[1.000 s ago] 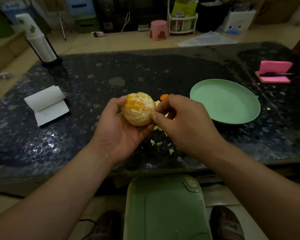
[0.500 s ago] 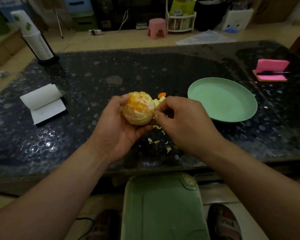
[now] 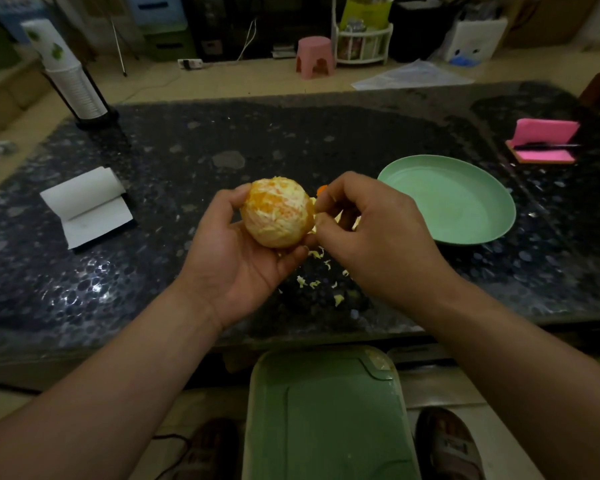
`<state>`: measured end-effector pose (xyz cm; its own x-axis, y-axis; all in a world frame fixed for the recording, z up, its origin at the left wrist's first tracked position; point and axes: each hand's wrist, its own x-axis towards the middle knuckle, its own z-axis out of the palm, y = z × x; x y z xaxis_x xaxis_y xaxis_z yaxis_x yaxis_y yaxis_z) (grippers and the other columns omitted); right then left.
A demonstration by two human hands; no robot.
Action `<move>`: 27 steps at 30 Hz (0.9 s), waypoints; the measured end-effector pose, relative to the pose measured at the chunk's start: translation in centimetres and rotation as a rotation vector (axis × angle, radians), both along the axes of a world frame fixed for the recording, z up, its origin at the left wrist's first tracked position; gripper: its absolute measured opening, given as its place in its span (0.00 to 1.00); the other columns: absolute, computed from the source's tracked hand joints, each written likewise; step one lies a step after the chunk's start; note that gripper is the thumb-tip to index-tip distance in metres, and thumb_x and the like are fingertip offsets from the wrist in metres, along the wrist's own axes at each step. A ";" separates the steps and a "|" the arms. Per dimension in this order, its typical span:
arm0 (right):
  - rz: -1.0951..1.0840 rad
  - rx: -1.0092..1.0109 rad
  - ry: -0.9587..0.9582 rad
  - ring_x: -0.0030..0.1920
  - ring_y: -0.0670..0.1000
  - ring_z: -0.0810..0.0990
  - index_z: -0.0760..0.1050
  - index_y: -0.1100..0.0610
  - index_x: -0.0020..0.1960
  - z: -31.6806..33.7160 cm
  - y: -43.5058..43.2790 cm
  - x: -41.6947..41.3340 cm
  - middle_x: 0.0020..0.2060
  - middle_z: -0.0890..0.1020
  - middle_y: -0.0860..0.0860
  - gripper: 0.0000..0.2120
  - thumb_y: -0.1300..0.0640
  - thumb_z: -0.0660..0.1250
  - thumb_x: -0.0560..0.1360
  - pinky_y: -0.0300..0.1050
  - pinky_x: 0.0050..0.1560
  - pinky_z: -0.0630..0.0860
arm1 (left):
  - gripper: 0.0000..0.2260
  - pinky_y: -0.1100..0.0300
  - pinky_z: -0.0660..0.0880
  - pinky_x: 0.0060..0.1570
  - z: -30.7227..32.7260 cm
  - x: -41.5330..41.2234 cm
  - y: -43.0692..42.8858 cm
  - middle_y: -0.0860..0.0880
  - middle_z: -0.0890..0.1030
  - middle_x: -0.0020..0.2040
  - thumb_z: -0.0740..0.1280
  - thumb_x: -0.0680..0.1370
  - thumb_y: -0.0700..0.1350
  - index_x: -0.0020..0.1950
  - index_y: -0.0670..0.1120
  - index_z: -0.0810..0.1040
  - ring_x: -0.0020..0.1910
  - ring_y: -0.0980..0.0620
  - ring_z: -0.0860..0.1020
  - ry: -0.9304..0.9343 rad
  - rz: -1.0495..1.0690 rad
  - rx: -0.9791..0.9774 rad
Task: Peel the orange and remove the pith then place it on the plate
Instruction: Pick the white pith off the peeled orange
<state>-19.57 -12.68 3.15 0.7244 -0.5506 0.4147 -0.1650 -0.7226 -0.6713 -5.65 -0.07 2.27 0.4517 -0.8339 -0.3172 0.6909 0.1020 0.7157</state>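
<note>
My left hand (image 3: 238,258) cups a peeled orange (image 3: 277,212) above the dark stone table, its surface streaked with white pith over orange flesh. My right hand (image 3: 371,233) is at the orange's right side, thumb and forefinger pinched against a bit of pith there. A light green plate (image 3: 465,202) lies bare on the table just right of my right hand. Small pith scraps (image 3: 317,278) are scattered on the table under my hands. A bit of orange peel (image 3: 322,189) shows behind my right fingers.
An open white notepad (image 3: 87,207) lies at the left. A stack of paper cups in a black holder (image 3: 71,74) stands at the far left corner. A pink notepad with a pen (image 3: 542,142) sits far right. A green stool (image 3: 326,417) is below the table's near edge.
The orange has been turned slightly in my left hand. My right fingers shifted a little higher along its right side. Both hands stay in nearly the same place.
</note>
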 end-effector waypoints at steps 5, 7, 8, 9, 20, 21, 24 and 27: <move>0.011 -0.014 -0.018 0.41 0.44 0.79 0.81 0.48 0.51 0.0 0.3 0.1 0.45 0.82 0.42 0.05 0.53 0.75 0.77 0.39 0.41 0.76 | 0.26 0.55 0.82 0.50 0.0 0.2 0.0 0.39 0.81 0.69 0.58 0.84 0.59 0.72 0.42 0.78 0.56 0.45 0.82 0.000 0.001 -0.012; 0.006 -0.011 -0.017 0.41 0.43 0.78 0.82 0.48 0.52 -0.2 0.3 0.1 0.45 0.83 0.42 0.04 0.53 0.75 0.77 0.39 0.42 0.76 | 0.27 0.54 0.81 0.52 0.0 0.1 0.0 0.39 0.79 0.72 0.58 0.85 0.59 0.74 0.41 0.76 0.59 0.44 0.81 -0.009 0.003 -0.008; 0.004 -0.009 -0.016 0.40 0.43 0.78 0.82 0.47 0.51 -0.2 0.3 0.1 0.45 0.83 0.42 0.04 0.53 0.75 0.77 0.40 0.42 0.76 | 0.27 0.54 0.81 0.53 0.1 0.1 0.0 0.38 0.78 0.73 0.58 0.85 0.59 0.74 0.41 0.76 0.60 0.44 0.80 -0.013 0.006 -0.005; 0.001 -0.010 -0.016 0.40 0.43 0.78 0.82 0.47 0.51 -0.3 0.3 0.1 0.44 0.82 0.42 0.04 0.53 0.75 0.77 0.41 0.42 0.77 | 0.27 0.54 0.80 0.54 0.1 0.1 0.0 0.38 0.78 0.73 0.58 0.85 0.59 0.74 0.41 0.76 0.61 0.44 0.80 -0.018 0.012 -0.001; -0.019 -0.050 -0.031 0.37 0.42 0.76 0.80 0.48 0.46 -0.7 0.4 0.6 0.40 0.81 0.43 0.03 0.54 0.74 0.76 0.42 0.40 0.74 | 0.28 0.46 0.77 0.69 0.4 -0.8 -0.5 0.36 0.79 0.72 0.56 0.86 0.57 0.79 0.39 0.70 0.73 0.38 0.77 -0.032 0.049 -0.033; -0.021 -0.063 -0.037 0.37 0.42 0.76 0.80 0.49 0.46 -0.7 0.4 0.7 0.41 0.81 0.43 0.03 0.54 0.74 0.76 0.43 0.40 0.75 | 0.28 0.46 0.78 0.68 0.4 -0.8 -0.5 0.36 0.79 0.71 0.56 0.86 0.57 0.79 0.39 0.71 0.72 0.39 0.78 -0.038 0.049 -0.033; -0.024 -0.092 -0.045 0.36 0.43 0.76 0.80 0.50 0.46 -0.8 0.5 0.7 0.41 0.81 0.44 0.03 0.54 0.74 0.75 0.46 0.40 0.77 | 0.28 0.49 0.83 0.61 0.6 -1.0 -0.5 0.37 0.81 0.69 0.55 0.86 0.57 0.78 0.39 0.72 0.66 0.41 0.82 -0.050 0.048 -0.031; -0.028 -0.106 -0.066 0.36 0.45 0.75 0.79 0.51 0.44 -0.9 0.7 0.7 0.39 0.80 0.44 0.04 0.56 0.74 0.75 0.46 0.39 0.76 | 0.28 0.50 0.83 0.59 0.7 -1.2 -0.4 0.37 0.81 0.69 0.55 0.86 0.57 0.77 0.39 0.72 0.66 0.42 0.83 -0.056 0.043 -0.025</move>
